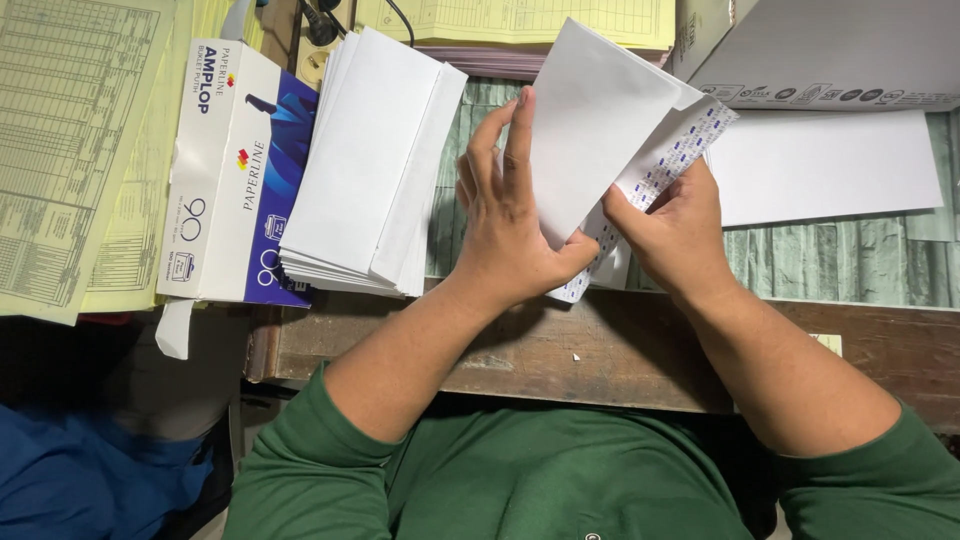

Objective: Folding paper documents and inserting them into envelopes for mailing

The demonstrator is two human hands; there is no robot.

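Left hand (505, 215) fingers together, flat on white folded sheet (590, 120), thumb pinching lower edge. Right hand (675, 235) pinches open envelope (665, 165), patterned lining showing, above green-covered surface (850, 260). Step looks like sheet going into envelope mouth; next move calls for keeping mouth open, edge aligned. Left: envelope stack (370, 165) lies on envelope box (235, 170), contents hidden. Beyond: yellow forms (70, 150).
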